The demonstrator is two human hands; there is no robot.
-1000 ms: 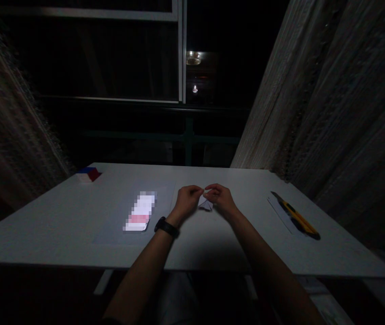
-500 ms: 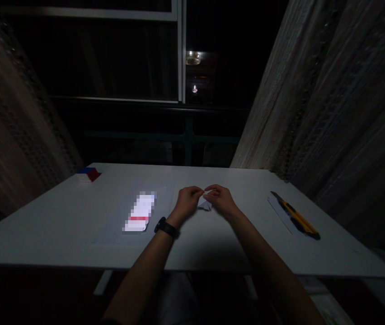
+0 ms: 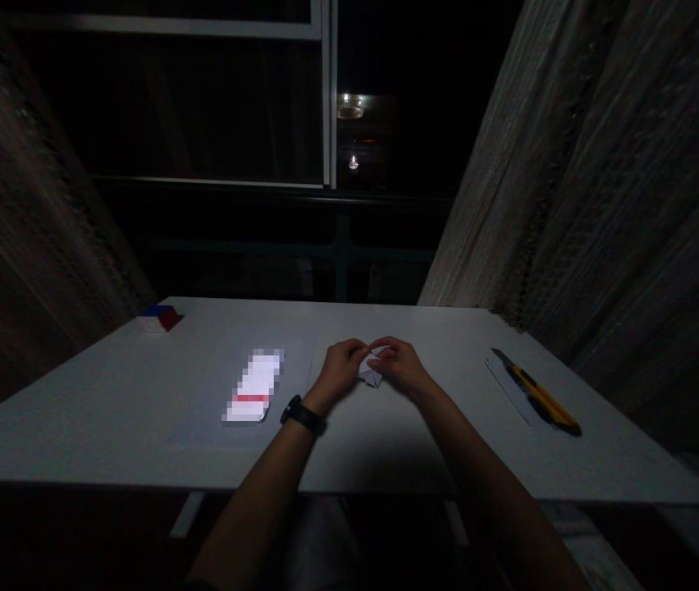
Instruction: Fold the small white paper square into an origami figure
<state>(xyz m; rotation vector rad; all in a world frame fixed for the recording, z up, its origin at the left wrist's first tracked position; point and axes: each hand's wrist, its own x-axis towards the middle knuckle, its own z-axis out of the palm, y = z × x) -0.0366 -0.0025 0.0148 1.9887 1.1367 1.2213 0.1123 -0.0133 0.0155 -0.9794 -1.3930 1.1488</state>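
A small piece of folded white paper (image 3: 372, 377) is between my two hands above the middle of the table. My left hand (image 3: 343, 364), with a dark watch on its wrist, is closed on the paper's left side, thumb and fingertips pinched together. From the other side my right hand (image 3: 399, 363) grips it, forefinger arched over the top and thumb lower down. The fingertips of both hands nearly meet at the paper's upper edge. My fingers cover much of the paper, and its creased lower part shows below them.
On the white table (image 3: 362, 460), a lit phone (image 3: 254, 386) lies left on a pale sheet (image 3: 195, 427). A yellow-and-black utility knife (image 3: 540, 396) rests by a white strip (image 3: 509, 394) at right. A coloured cube (image 3: 160, 318) stands far left. Curtains (image 3: 478, 205) hang behind.
The folded paper has turned slightly between my fingers, and its lower part has a different shape. My right thumb has shifted a little. The other things lie as before.
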